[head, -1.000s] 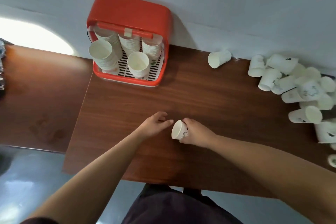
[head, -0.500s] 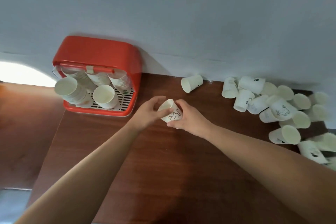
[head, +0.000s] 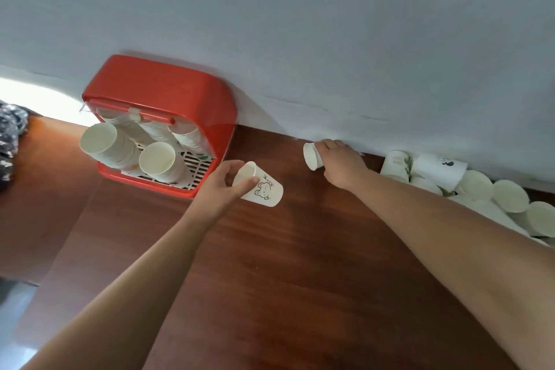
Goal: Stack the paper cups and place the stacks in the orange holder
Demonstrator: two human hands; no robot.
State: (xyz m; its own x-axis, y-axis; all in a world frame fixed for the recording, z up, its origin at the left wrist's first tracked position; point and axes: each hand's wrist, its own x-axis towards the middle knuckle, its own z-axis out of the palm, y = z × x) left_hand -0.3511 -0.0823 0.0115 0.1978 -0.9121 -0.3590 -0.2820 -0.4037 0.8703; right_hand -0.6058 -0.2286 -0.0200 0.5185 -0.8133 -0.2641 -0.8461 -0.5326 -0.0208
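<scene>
My left hand (head: 224, 186) holds a white paper cup with a bear drawing (head: 264, 186) by its rim, thumb inside, just right of the orange holder (head: 168, 90). The holder stands against the wall and has several stacks of white cups (head: 156, 164) leaning in it. My right hand (head: 341, 164) reaches to the wall and grips a lone cup lying on its side (head: 312, 156). A heap of loose cups (head: 480, 192) lies at the right along the wall.
The brown wooden table (head: 300, 279) runs from the wall toward me. A second, lower table surface (head: 45, 204) lies to the left, with a dark patterned object (head: 9, 141) at the left edge. A grey wall (head: 300, 24) backs everything.
The bear cup passed from my right hand to my left hand. My right hand then reached out to the wall and took hold of the lone cup lying there. The camera tilted upward.
</scene>
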